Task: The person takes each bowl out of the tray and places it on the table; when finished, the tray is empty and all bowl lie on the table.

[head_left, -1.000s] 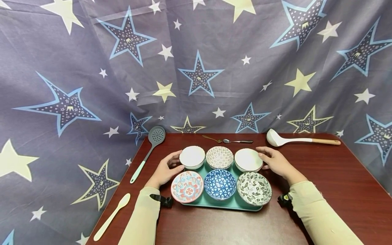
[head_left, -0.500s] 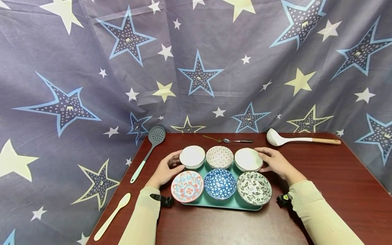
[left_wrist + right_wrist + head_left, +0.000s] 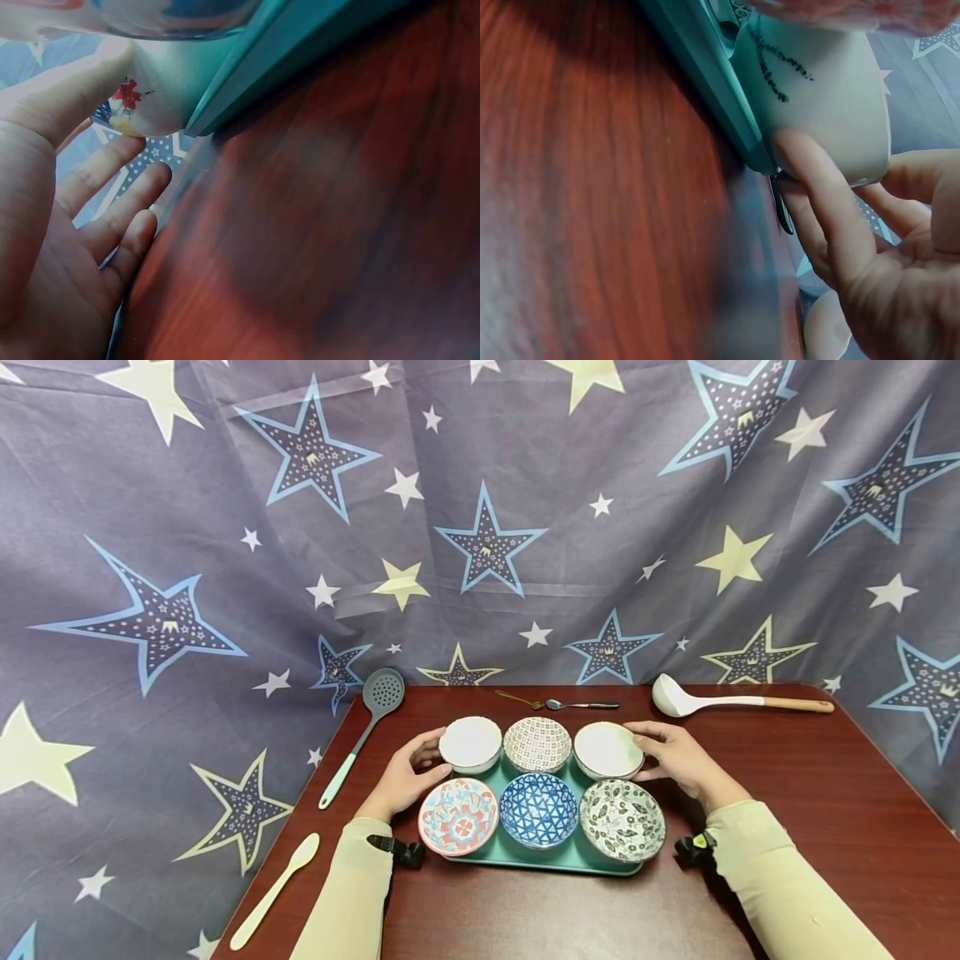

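Observation:
Six bowls stand in two rows on a green tray (image 3: 543, 862). My left hand (image 3: 405, 781) grips the side of the back-left white bowl (image 3: 471, 743); in the left wrist view, the thumb of this hand (image 3: 60, 247) lies along that bowl (image 3: 161, 90) and the lower fingers are spread. On the other side, my right hand (image 3: 684, 764) grips the back-right white bowl (image 3: 608, 750). The right wrist view has this hand's (image 3: 892, 255) fingertips against the bowl's wall (image 3: 825, 97) beside the tray edge. Patterned (image 3: 537, 745), red-blue (image 3: 459, 817), blue (image 3: 538, 810) and leaf-patterned (image 3: 622, 820) bowls fill the other places.
A grey slotted spatula (image 3: 383, 692) and a pale spoon (image 3: 274, 891) lie at the left. Behind the tray are a small gold fork (image 3: 520, 698) and a small spoon (image 3: 583, 705). The white ladle (image 3: 678, 700) lies back right, before a star-patterned cloth (image 3: 487, 610).
My right hand has shifted very slightly inward at the back-right bowl, its lower fingers closer to the bowl. The left hand and the tray look unmoved.

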`<state>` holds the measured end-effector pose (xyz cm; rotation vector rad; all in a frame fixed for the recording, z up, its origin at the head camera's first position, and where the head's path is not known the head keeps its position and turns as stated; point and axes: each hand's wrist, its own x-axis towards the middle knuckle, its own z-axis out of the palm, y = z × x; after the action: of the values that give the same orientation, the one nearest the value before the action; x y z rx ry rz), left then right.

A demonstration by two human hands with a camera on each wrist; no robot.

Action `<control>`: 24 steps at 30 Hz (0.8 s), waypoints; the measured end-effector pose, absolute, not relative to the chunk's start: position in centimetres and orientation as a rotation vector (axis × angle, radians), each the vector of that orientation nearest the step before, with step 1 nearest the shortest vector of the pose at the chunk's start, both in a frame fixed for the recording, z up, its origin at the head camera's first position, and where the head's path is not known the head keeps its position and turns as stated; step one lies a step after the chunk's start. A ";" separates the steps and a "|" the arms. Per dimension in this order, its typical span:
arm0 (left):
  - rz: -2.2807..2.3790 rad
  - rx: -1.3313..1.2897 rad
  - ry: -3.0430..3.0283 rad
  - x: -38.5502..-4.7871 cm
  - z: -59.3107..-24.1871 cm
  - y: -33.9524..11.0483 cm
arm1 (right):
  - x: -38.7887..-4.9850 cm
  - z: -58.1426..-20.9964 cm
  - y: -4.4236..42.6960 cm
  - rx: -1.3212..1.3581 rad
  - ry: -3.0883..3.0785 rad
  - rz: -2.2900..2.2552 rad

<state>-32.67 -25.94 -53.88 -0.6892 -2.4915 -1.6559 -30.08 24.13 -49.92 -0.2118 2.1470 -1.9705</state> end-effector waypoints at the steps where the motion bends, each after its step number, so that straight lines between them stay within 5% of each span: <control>1: -1.657 -0.690 -2.491 -32.6 -53.8 -25.9 | -30.1 -49.9 24.1 -0.206 2.147 -1.972; 24: -1.682 -0.721 -2.461 -30.7 -51.2 -25.0 | -29.8 -48.9 23.8 -0.186 2.177 -2.058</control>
<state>-30.71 -25.04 -51.24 -0.7205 -2.4609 -1.6820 -29.81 23.82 -48.86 -0.1861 2.1774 -2.0579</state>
